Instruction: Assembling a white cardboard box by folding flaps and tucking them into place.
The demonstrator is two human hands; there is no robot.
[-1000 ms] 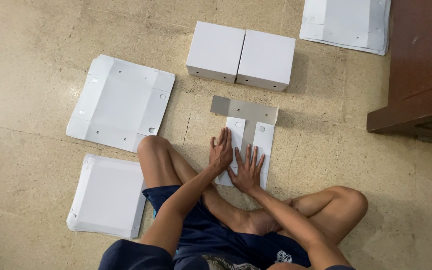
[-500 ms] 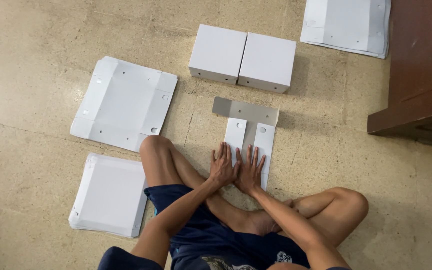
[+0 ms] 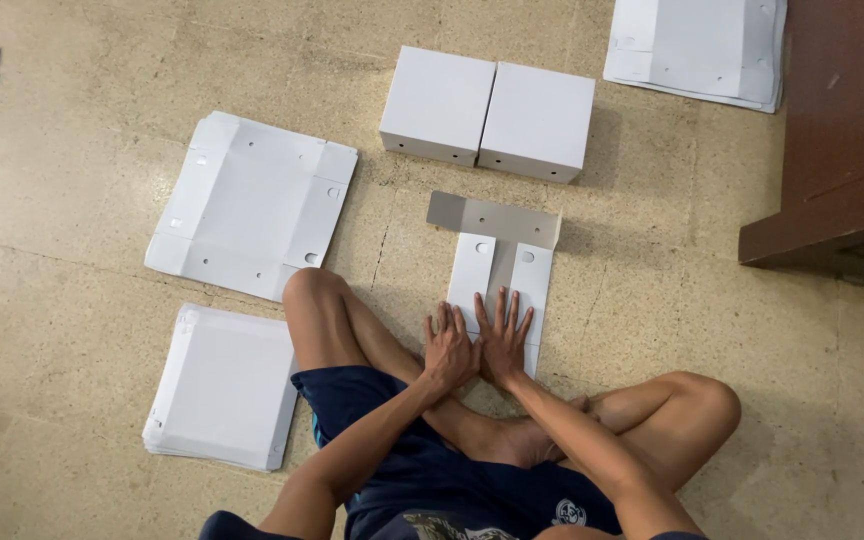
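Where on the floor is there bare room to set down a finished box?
Bare floor lies left of the stack of flat sheets, and right of the folded cardboard piece up to the wooden furniture. It is crowded between the two assembled boxes and both hands.

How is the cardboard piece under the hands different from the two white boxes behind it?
The cardboard piece lies flat on the floor, partly folded, with a grey flap at its far end; the two white boxes are fully built and stand as closed blocks. The piece is pressed down by the left hand and right hand; the boxes are untouched. The piece lies alone, the boxes sit side by side. Both are white card with small holes.
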